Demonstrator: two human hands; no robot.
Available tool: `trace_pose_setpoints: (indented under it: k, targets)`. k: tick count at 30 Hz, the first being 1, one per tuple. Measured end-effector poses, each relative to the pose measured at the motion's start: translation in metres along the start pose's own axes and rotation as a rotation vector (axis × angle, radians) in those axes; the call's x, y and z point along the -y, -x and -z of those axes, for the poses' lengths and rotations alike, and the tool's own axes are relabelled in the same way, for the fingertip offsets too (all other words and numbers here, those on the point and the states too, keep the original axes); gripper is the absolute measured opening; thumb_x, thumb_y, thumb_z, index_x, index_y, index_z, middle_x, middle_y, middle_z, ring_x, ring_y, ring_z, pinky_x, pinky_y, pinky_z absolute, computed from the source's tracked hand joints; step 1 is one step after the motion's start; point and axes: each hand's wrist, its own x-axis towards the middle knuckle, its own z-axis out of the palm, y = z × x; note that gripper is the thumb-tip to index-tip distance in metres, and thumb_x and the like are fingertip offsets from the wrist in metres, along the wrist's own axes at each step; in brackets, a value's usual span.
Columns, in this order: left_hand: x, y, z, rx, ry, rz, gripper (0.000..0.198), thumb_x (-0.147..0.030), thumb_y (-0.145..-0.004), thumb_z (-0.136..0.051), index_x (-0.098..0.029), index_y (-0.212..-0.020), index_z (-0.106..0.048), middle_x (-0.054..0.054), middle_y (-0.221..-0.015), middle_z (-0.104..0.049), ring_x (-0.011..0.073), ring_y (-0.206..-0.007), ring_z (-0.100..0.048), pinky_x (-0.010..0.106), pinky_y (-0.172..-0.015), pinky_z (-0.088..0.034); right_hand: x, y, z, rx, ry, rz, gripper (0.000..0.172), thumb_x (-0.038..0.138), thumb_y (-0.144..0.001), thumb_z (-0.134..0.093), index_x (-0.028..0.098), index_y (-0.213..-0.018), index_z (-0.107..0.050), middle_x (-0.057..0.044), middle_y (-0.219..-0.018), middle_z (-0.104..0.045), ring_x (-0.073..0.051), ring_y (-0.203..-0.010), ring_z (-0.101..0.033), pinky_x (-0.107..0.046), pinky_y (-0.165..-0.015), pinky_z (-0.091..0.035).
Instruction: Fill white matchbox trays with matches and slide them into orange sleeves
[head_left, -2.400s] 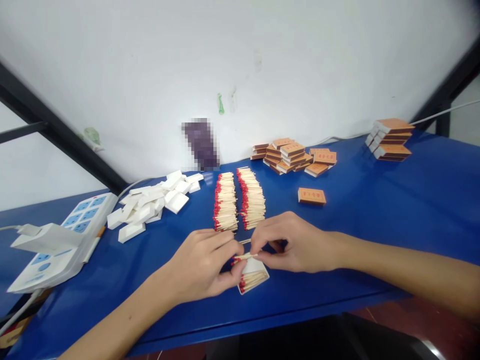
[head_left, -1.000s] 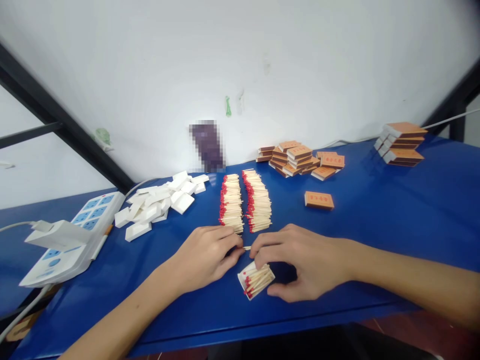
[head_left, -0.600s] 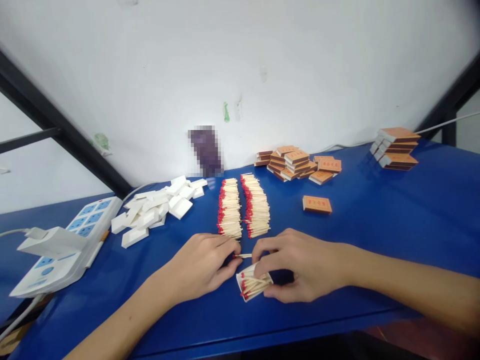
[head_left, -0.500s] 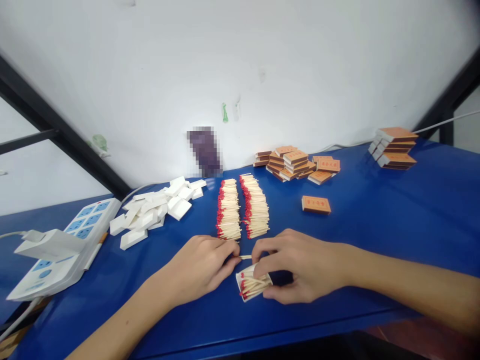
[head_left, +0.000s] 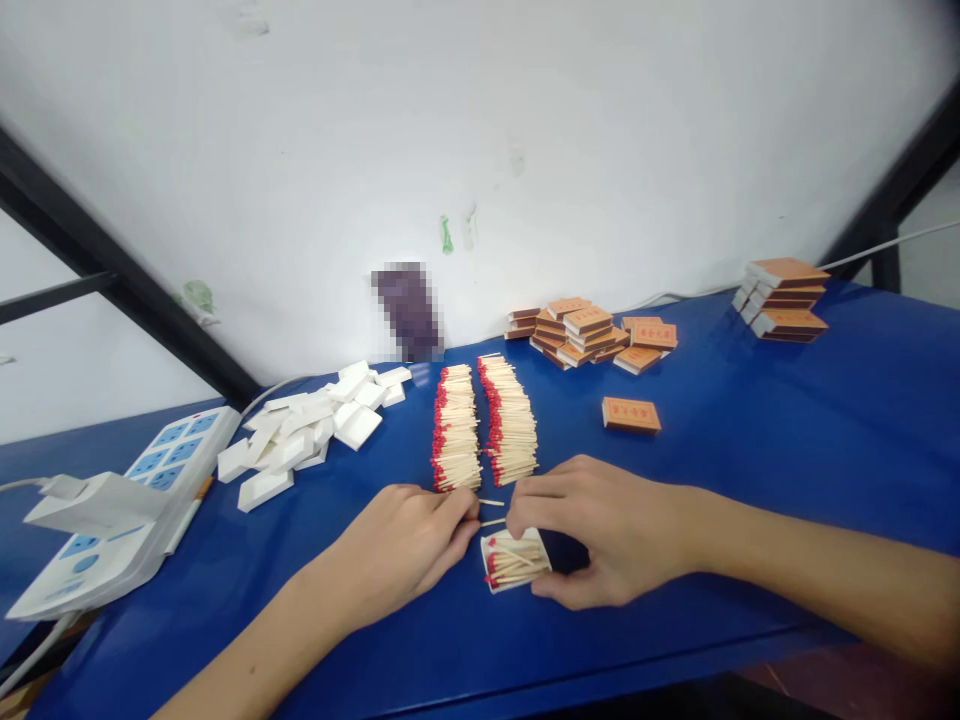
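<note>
Looks only part-way along with the white tray (head_left: 535, 537), seen lying open on the blue table (head_left: 720, 400) just in front of the body. Holds a layer of matches (head_left: 519, 568) towards the near side, red heads to the left, while showing bare white along the back; seems not yet full. Has the right hand (head_left: 592, 530) half open, curved around the tray's right end, fingertips at the back edge and thumb by the near right corner; cannot tell of any firm grip. Has the left hand (head_left: 405, 540) with thumb and forefinger drawn together near the front of the left row (head_left: 456, 425), just beside two loose matchsticks (head_left: 493, 522), heads out of sight; cannot tell of a pinch on either. Seems to leave much undone, judging by that row, the right row (head_left: 513, 420) and a heap of white trays (head_left: 300, 420). Shows orange matchboxes in a loose pile (head_left: 585, 325), a single matchbox (head_left: 631, 414) nearer, and a neat stack (head_left: 787, 298) far right; perhaps finished, but cannot tell the contents.
</note>
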Motion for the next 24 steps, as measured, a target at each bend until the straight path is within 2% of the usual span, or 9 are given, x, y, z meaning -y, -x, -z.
trace_pose_setpoints:
  k: [4, 8, 11, 15, 24]
  targets:
    - [0.0002, 0.0014, 0.0015, -0.031, 0.018, 0.023, 0.008, -0.029, -0.104, -0.044, -0.022, -0.104, -0.048, -0.002, -0.072, -0.066, 0.0224, -0.058, -0.066, 0.032, -0.055, -0.043, -0.0002, 0.0006, 0.0011, -0.009, -0.012, 0.0, 0.026, 0.033, -0.079, -0.07, 0.021, -0.099, -0.058, 0.002, -0.086, -0.063, -0.013, -0.067, -0.056, -0.026, -0.063, -0.038]
    - [0.0012, 0.0022, 0.0003, -0.007, -0.004, 0.023, 0.022, -0.032, -0.104, -0.044, -0.021, -0.123, -0.045, 0.0, -0.079, -0.07, 0.0244, -0.064, -0.069, 0.033, -0.057, -0.046, 0.0002, 0.001, 0.0011, -0.004, -0.025, 0.002, 0.026, 0.033, -0.079, -0.07, 0.022, -0.1, -0.058, 0.003, -0.086, -0.063, -0.013, -0.068, -0.057, -0.026, -0.063, -0.037]
    - [0.0021, 0.002, -0.0008, 0.037, 0.007, 0.016, 0.015, -0.029, -0.106, -0.04, -0.022, -0.113, -0.05, 0.0, -0.082, -0.07, 0.0227, -0.066, -0.069, 0.032, -0.059, -0.046, 0.0002, 0.0007, 0.0012, -0.014, -0.023, 0.013, 0.027, 0.034, -0.079, -0.07, 0.022, -0.1, -0.058, 0.003, -0.085, -0.062, -0.013, -0.068, -0.057, -0.027, -0.063, -0.037]
    - [0.003, 0.0023, -0.0021, 0.032, 0.003, 0.014, 0.017, -0.027, -0.106, -0.038, -0.022, -0.098, -0.052, -0.001, -0.076, -0.066, 0.0207, -0.061, -0.065, 0.032, -0.058, -0.045, 0.0001, 0.0008, 0.0019, -0.016, -0.033, 0.021, 0.027, 0.033, -0.078, -0.07, 0.021, -0.1, -0.059, 0.003, -0.084, -0.062, -0.013, -0.067, -0.056, -0.027, -0.062, -0.035]
    - [0.0025, 0.001, -0.0063, -0.01, -0.037, 0.009, 0.015, -0.025, -0.106, -0.038, -0.021, -0.099, -0.05, -0.001, -0.07, -0.064, 0.0199, -0.056, -0.063, 0.031, -0.054, -0.04, 0.0015, -0.0003, 0.003, 0.006, -0.045, 0.009, 0.028, 0.032, -0.078, -0.069, 0.021, -0.101, -0.06, 0.001, -0.084, -0.063, -0.015, -0.069, -0.058, -0.027, -0.064, -0.036]
